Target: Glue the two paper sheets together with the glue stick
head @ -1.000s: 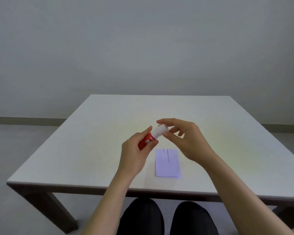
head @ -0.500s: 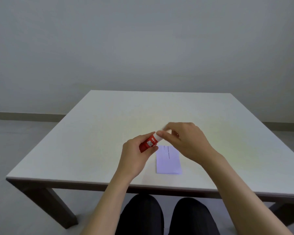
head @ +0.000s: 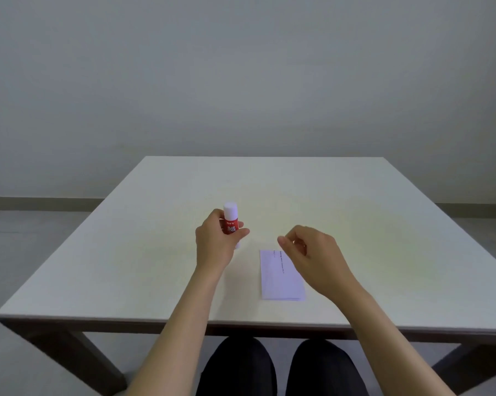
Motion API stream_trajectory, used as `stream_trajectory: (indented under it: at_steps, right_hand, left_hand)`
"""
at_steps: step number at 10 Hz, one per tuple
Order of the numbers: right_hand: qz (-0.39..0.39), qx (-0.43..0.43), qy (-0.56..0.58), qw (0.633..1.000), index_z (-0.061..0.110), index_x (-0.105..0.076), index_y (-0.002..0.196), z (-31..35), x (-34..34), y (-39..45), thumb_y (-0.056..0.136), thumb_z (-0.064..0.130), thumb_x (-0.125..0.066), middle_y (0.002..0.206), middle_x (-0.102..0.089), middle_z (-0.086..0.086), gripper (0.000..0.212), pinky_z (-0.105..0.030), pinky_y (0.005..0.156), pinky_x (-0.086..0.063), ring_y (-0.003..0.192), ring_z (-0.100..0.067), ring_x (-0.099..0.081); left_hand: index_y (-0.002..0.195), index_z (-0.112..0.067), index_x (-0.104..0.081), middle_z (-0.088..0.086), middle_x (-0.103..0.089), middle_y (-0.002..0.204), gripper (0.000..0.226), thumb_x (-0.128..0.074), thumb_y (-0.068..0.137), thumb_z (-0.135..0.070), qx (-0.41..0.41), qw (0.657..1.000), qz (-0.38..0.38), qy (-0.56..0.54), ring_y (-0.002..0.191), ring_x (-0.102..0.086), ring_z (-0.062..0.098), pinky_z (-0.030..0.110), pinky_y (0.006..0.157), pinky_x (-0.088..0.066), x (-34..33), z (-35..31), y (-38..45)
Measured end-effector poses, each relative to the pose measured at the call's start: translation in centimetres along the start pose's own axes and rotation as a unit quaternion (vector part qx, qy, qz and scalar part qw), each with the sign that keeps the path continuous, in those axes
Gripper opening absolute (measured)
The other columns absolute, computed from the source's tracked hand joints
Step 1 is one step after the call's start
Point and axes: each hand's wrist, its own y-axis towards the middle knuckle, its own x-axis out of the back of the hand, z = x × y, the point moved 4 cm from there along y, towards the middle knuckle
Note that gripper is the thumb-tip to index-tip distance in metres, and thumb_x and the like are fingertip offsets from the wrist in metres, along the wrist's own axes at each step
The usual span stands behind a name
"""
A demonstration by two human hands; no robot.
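My left hand (head: pixel 216 243) grips a red glue stick (head: pixel 230 221) with a white cap, held upright just above the table, left of centre. The white paper sheets (head: pixel 281 277) lie stacked on the table near the front edge, with a thin line of print along the far part. My right hand (head: pixel 312 252) hovers over the far right corner of the sheets, fingers loosely curled with nothing in them. Its wrist hides the sheets' right edge.
The light table (head: pixel 155 267) is square, with its front edge close to my body and dark legs below. My knees in dark trousers show under the front edge. A plain wall stands behind the table.
My right hand has let go of the glue stick's cap end and moved right over the paper. My left hand has carried the stick left and turned it upright.
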Motion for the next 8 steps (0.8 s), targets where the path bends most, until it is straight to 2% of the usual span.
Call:
stream_trajectory:
  at_steps: [2, 5, 6, 7, 8]
  right_hand:
    - [-0.071, -0.012, -0.033, 0.997, 0.026, -0.050, 0.072, -2.6, 1.0, -1.8, 0.091, 0.025, -0.055, 0.062, -0.041, 0.010, 0.019, -0.023, 0.053, -0.032, 0.057, -0.008, -0.040]
    - [-0.094, -0.016, -0.023, 0.995, 0.023, -0.054, 0.076, -2.9, 1.4, -2.0, 0.091, 0.022, -0.055, 0.063, -0.040, 0.009, 0.015, -0.024, 0.052, -0.033, 0.056, -0.009, -0.040]
    - [-0.092, -0.021, -0.020, 0.995, 0.023, -0.056, 0.080, -2.8, 0.8, -2.3, 0.091, 0.022, -0.054, 0.066, -0.042, 0.011, 0.011, -0.020, 0.052, -0.032, 0.057, -0.007, -0.041]
    - [-0.061, -0.035, -0.020, 0.997, 0.024, -0.058, 0.085, -2.9, 0.1, -2.3, 0.092, 0.024, -0.053, 0.069, -0.044, 0.012, 0.009, -0.017, 0.054, -0.033, 0.059, -0.005, -0.043]
    - [-0.011, -0.045, -0.023, 0.999, 0.026, -0.058, 0.089, -3.0, -1.2, -2.9, 0.093, 0.029, -0.050, 0.072, -0.044, 0.013, 0.010, -0.016, 0.057, -0.035, 0.062, -0.004, -0.044]
  left_hand:
    - [0.084, -0.013, -0.054, -0.003, -0.069, 0.082, 0.022, -0.074, 0.073, -0.012, 0.007, 0.999, -0.024, -0.020, 0.068, -0.062, 0.011, 0.018, 0.058, -0.042, -2.3, 2.0, 2.5]
    - [0.081, -0.016, -0.052, -0.007, -0.068, 0.078, 0.021, -0.072, 0.074, -0.013, -0.001, 0.999, -0.026, -0.018, 0.072, -0.062, 0.011, 0.016, 0.056, -0.038, -3.1, 3.8, 2.8]
    - [0.082, -0.015, -0.053, -0.003, -0.067, 0.080, 0.021, -0.072, 0.074, -0.014, 0.003, 1.000, -0.015, -0.012, 0.074, -0.063, 0.018, 0.017, 0.057, -0.041, -3.2, 4.4, 2.7]
    - [0.095, -0.015, -0.057, -0.001, -0.067, 0.088, 0.029, -0.075, 0.072, -0.014, 0.021, 0.999, 0.011, 0.022, 0.091, -0.065, 0.027, 0.019, 0.064, -0.044, -3.2, 4.6, 2.6]
    - [0.150, -0.016, -0.009, 0.008, -0.039, 0.148, 0.115, -0.085, 0.064, -0.027, 0.025, 0.997, 0.059, 0.050, 0.135, -0.038, 0.029, 0.034, 0.104, -0.036, -3.3, 4.3, 2.5]
